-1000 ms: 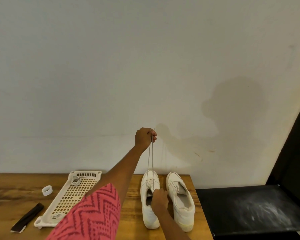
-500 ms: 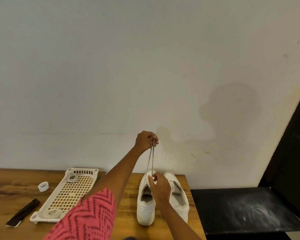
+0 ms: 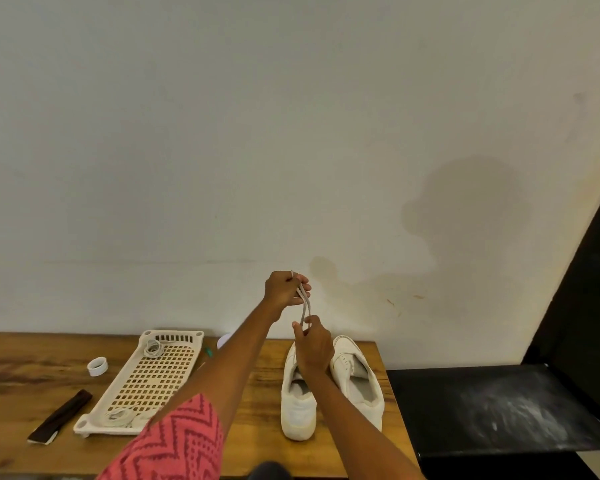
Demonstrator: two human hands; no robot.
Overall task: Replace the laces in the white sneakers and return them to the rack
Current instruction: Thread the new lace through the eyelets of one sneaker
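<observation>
Head view. Two white sneakers are standing side by side on the wooden table [image 3: 21,362], toes toward the wall. The left sneaker [image 3: 298,407] is sitting at about 6 o'clock in the frame, and the right sneaker [image 3: 359,382] is just beside it at its 3 o'clock.

The left hand [image 3: 284,288] is raised above the left sneaker at its 12 o'clock, fingers curled and pinching the upper ends of the lace [image 3: 305,308]. The right hand [image 3: 311,348] is pinching the same two strands lower down, between the left hand and the shoe; thumb and fingertips are closing on the lace. The strands are hanging close together and appear slightly crossed. Where they are entering the eyelets is hidden behind the right hand.

Handling judgement: the lace is thin, limp and light, so it is likely taking its shape only from tension and would slip through a loose pinch; it is best held near its tips. The sneaker looks light with a soft upper and may lift when the lace is being pulled; steadying it at the collar seems advisable.

At 9 o'clock of the sneakers a perforated white tray [image 3: 174,336] is holding coiled laces [image 3: 153,348]. A roll of tape [image 3: 97,366] and a dark strip [image 3: 61,415] are lying further toward 8 o'clock.
</observation>
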